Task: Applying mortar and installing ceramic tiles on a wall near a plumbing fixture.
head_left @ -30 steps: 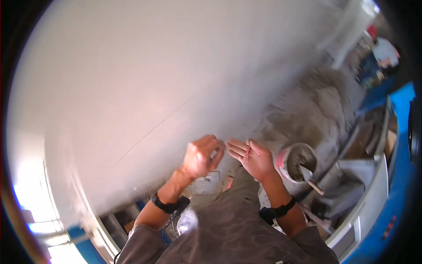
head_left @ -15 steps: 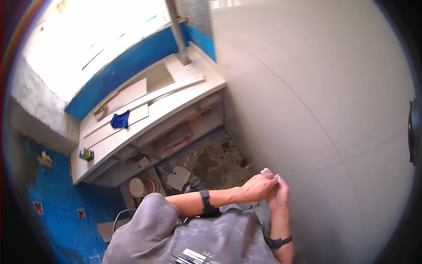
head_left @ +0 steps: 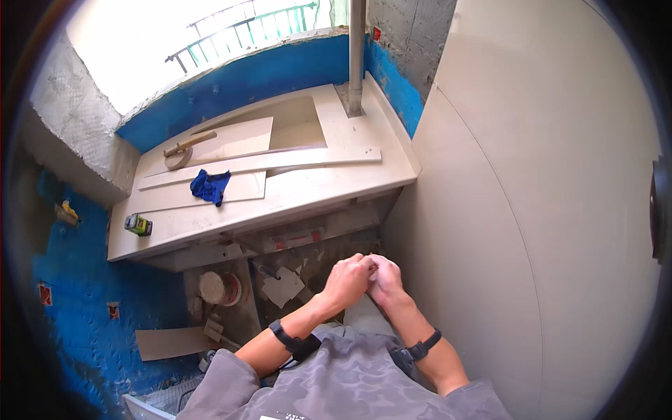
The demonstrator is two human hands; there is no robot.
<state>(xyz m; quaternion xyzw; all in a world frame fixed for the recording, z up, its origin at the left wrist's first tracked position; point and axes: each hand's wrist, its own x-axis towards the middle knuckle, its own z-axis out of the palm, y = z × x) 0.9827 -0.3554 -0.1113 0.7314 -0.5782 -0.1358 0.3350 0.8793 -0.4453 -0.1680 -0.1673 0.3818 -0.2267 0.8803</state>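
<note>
My left hand (head_left: 345, 280) and my right hand (head_left: 385, 281) meet in front of my chest, just above my knees. The left hand's fingers curl onto the right hand's cupped palm, and the two hands touch. Whatever lies between them is hidden by the fingers. Both wrists wear black bands. The hands hover beside a large beige wall tile (head_left: 532, 210) on my right, without touching it.
A beige tiled counter (head_left: 294, 199) carries a long tile strip (head_left: 280, 162), a blue cloth (head_left: 210, 186), a wooden-handled tool (head_left: 185, 148) and a small yellow-green box (head_left: 138, 224). Below are a white bucket (head_left: 213, 287), tile scraps (head_left: 283, 284) and a loose tile (head_left: 171, 341). A grey pipe (head_left: 357, 56) rises at the back.
My head has swung from the wall and mortar bucket toward the counter. The right palm, open a second ago with a small red piece in it, is now covered by the left hand.
</note>
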